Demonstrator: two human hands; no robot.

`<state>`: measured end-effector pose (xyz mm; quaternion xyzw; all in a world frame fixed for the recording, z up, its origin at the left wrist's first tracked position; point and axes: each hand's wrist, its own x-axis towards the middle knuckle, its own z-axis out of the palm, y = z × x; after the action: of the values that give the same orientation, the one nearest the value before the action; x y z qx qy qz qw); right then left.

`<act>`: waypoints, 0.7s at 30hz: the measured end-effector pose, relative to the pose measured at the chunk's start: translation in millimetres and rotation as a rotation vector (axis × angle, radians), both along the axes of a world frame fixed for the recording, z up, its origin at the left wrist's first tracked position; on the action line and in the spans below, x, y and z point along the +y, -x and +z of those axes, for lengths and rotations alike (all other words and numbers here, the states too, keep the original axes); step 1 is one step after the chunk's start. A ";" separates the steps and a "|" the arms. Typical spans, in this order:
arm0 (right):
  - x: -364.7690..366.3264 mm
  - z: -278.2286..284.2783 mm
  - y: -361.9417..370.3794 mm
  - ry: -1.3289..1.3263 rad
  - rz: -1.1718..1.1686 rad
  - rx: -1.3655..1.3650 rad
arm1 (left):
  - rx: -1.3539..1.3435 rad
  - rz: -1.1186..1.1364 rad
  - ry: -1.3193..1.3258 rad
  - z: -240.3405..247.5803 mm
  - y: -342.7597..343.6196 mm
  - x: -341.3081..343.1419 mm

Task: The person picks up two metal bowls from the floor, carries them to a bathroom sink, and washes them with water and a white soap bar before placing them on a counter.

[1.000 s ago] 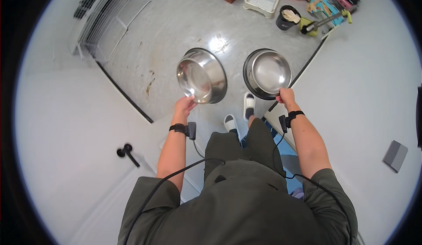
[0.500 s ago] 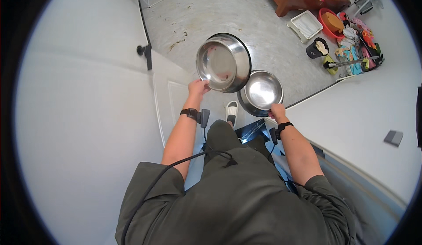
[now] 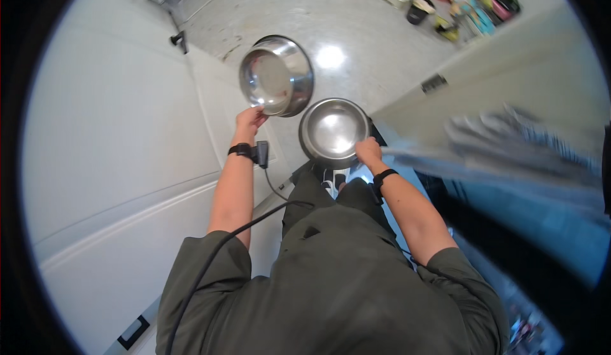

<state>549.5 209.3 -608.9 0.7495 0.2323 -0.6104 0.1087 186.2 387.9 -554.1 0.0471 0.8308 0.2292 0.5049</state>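
Holding a smooth, round, shiny metal left bowl (image 3: 277,75) and similar right bowl (image 3: 335,132) over glossy grey floor (image 3: 375,62).
Reaching forward, hands apart, pinching one rim's near edge with the left hand (image 3: 251,119), the other's right edge with the right hand (image 3: 369,152); tipping the left mouth leftward on a slanting axis, facing the right mouth almost upward.

Got super shiny, smooth metal on the left bowl (image 3: 277,77) and the same polished look inside the right bowl (image 3: 335,131). Slick, kinda glossy finish on the grey floor (image 3: 366,52) too, glare and all. Smooth white paint-like surface on the door (image 3: 121,119), closer to satin. Plain matt cloth for the dark shirt (image 3: 337,278), a bit wrinkly. Rubbery-looking matt black on the cable (image 3: 223,243). Looks like fabric for the grey bundle (image 3: 496,140), too blurred to tell the texture.
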 end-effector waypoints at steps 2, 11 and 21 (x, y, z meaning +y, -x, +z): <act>-10.1 7.4 -21.1 0.008 0.022 0.002 | -0.099 -0.073 -0.021 -0.3 -14.8 4.8; -64.7 141.9 -113.9 -0.033 -0.143 -0.053 | -0.206 -0.388 0.140 22.3 -14.2 33.5; -411.2 117.3 -128.6 -0.024 -0.775 -0.221 | -0.181 -0.967 0.327 -30.4 -37.0 -21.6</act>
<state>678.1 -201.9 -491.6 0.8438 -0.0734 -0.5192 -0.1141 223.1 366.3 -584.6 0.3261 0.6920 -0.1600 0.6239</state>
